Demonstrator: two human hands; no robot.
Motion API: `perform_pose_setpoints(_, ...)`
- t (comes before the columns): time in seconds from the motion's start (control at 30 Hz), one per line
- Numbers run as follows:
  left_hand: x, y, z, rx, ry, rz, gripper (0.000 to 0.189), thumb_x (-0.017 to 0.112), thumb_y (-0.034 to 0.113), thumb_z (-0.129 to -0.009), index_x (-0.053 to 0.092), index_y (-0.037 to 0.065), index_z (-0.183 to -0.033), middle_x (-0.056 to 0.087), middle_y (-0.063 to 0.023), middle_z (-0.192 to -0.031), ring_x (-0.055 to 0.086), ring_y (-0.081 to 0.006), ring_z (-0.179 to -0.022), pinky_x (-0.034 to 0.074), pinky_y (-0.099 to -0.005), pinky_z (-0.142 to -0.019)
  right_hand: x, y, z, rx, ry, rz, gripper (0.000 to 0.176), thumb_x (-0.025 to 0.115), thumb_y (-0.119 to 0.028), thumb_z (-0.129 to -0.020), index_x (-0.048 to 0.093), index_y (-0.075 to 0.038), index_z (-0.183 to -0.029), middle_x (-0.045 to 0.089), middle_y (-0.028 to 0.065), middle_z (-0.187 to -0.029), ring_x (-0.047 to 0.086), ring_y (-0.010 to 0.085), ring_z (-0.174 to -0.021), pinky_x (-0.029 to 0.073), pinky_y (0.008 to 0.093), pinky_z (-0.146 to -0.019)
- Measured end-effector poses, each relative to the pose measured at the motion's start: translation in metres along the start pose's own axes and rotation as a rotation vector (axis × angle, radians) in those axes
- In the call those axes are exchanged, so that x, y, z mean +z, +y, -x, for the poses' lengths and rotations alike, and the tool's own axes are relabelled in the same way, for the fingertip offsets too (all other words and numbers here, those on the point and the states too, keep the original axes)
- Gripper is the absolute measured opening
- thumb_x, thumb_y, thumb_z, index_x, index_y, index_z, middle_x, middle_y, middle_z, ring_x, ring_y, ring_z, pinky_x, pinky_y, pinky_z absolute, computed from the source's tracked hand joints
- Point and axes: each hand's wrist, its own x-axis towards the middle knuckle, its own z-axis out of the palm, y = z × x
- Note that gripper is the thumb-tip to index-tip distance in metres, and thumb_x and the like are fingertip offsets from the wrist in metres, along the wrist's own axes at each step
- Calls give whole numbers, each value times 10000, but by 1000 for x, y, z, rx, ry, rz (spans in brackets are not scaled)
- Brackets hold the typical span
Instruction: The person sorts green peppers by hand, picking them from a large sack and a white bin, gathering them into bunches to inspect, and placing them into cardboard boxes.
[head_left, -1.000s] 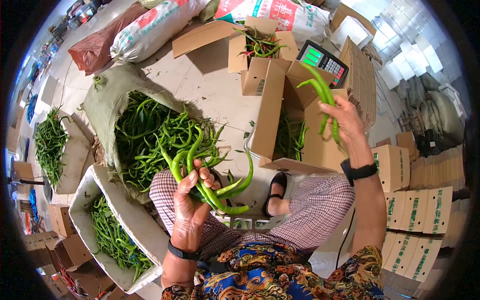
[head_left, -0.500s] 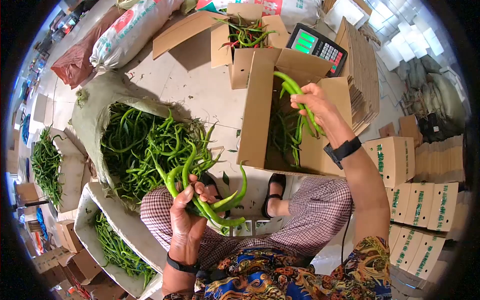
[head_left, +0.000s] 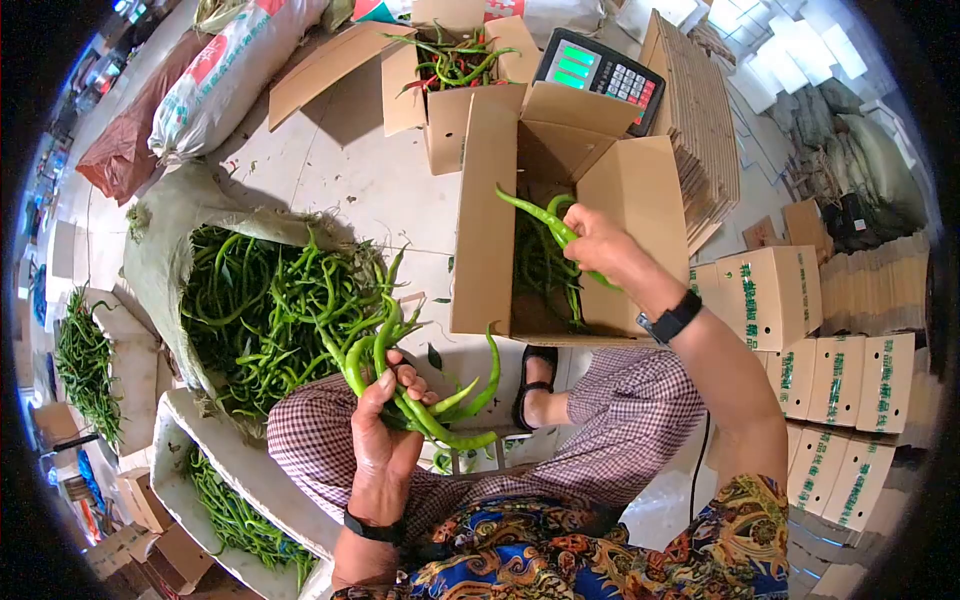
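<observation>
- The floor (head_left: pixel 370 190) was pale tile, littered with bits of leaf and crowded with sacks and cartons.
- A green sack (head_left: pixel 160 250) lay open on it, spilling a heap of long green peppers (head_left: pixel 270 300) toward the seated person's knees.
- The left hand (head_left: pixel 385 440) was closed around a bunch of peppers (head_left: pixel 440 430), held over the checked trouser leg with the tips curving to the right.
- The right hand (head_left: pixel 595 245) reached into the open cardboard box (head_left: pixel 485 230) straight ahead. Its fingers were clamped on a few peppers (head_left: pixel 535 212) at the box's mouth, above those already lying inside.
- Behind that box stood a smaller box (head_left: pixel 450 120) holding green and red peppers. Just beside it sat an electronic scale (head_left: pixel 600 75) with a lit green display.
- A white foam crate (head_left: pixel 250 460) by the left knee held more green peppers.
- Printed cartons (head_left: pixel 800 300) were stacked along the right side.
</observation>
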Motion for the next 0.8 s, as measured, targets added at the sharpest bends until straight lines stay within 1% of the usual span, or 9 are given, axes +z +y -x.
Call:
perform_pose_setpoints(0.17, 0, 1, 2, 29, 37, -2, 320, 633, 157, -835, 515, 78, -1122, 531, -21, -855, 501, -138, -752, 432, -309, -745, 17, 32, -29, 64, 84, 98, 293, 704, -221, -760, 515, -14, -675, 494, 57, -575, 525, 169, -592, 423, 373, -564)
perform_pose_setpoints(0.23, 0, 1, 2, 26, 38, -9, 314, 631, 157, -837, 518, 80, -1120, 527, -22, -854, 499, -138, -750, 431, -310, -743, 14, 46, -38, 138, -315, 189, 412, 701, -324, -793, 495, 1, -644, 441, 71, -534, 472, 197, -534, 412, 378, -539)
perform_pose_setpoints(0.3, 0, 1, 1, 23, 41, -13, 309, 629, 157, -838, 521, 81, -1117, 523, -22, -852, 497, -138, -749, 430, -310, -740, 28, 56, -32, 133, -273, 70, 431, 660, -348, -842, 503, 11, -662, 416, 68, -545, 417, 199, -512, 392, 374, -515)
perform_pose_setpoints(0.37, -1, 0, -1, 17, 55, -5, 309, 631, 157, -837, 524, 82, -1117, 518, -21, -848, 497, -138, -747, 428, -312, -738, 33, 47, -28, 349, -274, -2, 423, 664, -330, -867, 638, -31, -1165, 630, 129, -1131, 590, 223, -972, 500, 327, -668)
perform_pose_setpoints(0.43, -2, -2, -4, 8, 46, -15, 314, 634, 156, -834, 526, 83, -1118, 517, -19, -847, 492, -136, -751, 427, -312, -739, 38, 51, -53, 96, -174, 311, 307, 564, -263, -864, 669, 25, -883, 664, 206, -803, 671, 305, -820, 540, 395, -757)
perform_pose_setpoints(0.5, 1, -3, -5, 19, 34, -38, 311, 638, 153, -829, 532, 82, -1113, 518, -18, -849, 485, -134, -757, 427, -311, -739, 26, 52, -72, 23, 88, 309, 226, 587, -202, -818, 690, -18, -899, 676, 202, -831, 676, 293, -868, 538, 399, -746)
perform_pose_setpoints(0.63, 4, -6, -9, 1, 44, -26, 299, 640, 154, -828, 545, 80, -1101, 519, -14, -830, 467, -125, -755, 419, -297, -730, 12, 31, -86, 177, 7, 177, 180, 593, -150, -786, 717, -61, -880, 682, 197, -897, 668, 328, -892, 541, 409, -768)
perform_pose_setpoints(0.7, 7, -8, -9, 11, 49, -42, 300, 638, 155, -828, 548, 82, -1104, 527, -2, -795, 465, -119, -745, 404, -290, -707, 29, 59, -108, -202, -43, 575, 174, 591, -118, -779, 707, -30, -874, 689, 176, -914, 664, 358, -896, 540, 417, -791)
perform_pose_setpoints(0.8, -1, -9, -10, 7, 30, -18, 325, 606, 151, -863, 510, 84, -1166, 486, -2, -855, 490, -129, -746, 431, -299, -744, 40, 28, -105, 83, -63, 439, 286, 522, -60, -802, 633, 28, -1050, 596, 251, -1165, 551, 389, -1142, 470, 464, -934)
